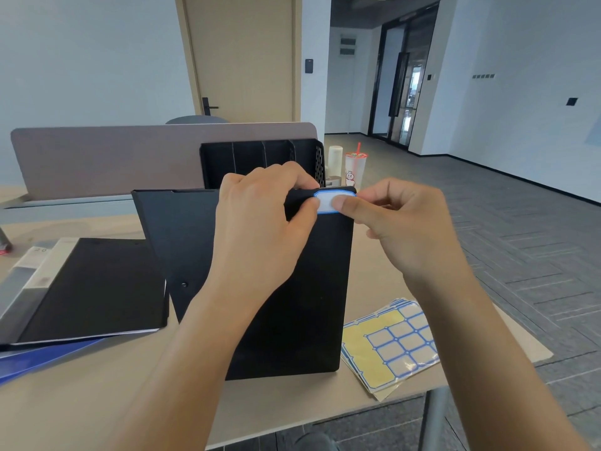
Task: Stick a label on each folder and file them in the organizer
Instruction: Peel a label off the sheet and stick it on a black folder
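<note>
Currently both hands are on the black folder (292, 288), which stands upright near centre frame with its bottom edge on the bench (97, 402). Left hand (260, 222) grasps the folder's top edge, fingers curled over the back, thumb pressing the left end of the label (328, 203). Right hand (400, 222) has its thumb on the label's right end, other fingers curled loosely beside the folder's right edge; can't tell whether they touch it. Label is white with a blue border, sitting at the folder's top right corner, about 12 o'clock from frame centre. Label sheets (390, 346), a small stack with blue-bordered labels and bare yellow backing, lie flat on the bench at 4 o'clock, just beside the folder's lower right corner. Black organizer (260, 157) with upright dividers stands behind the folder at 12 o'clock, against the desk partition (113, 157). Second black folder (97, 288) lies flat at 9 o'clock on top of a stack that includes a blue folder (42, 359). Cup with red straw (355, 167) stands at 1 o'clock, just right of the organizer.
</note>
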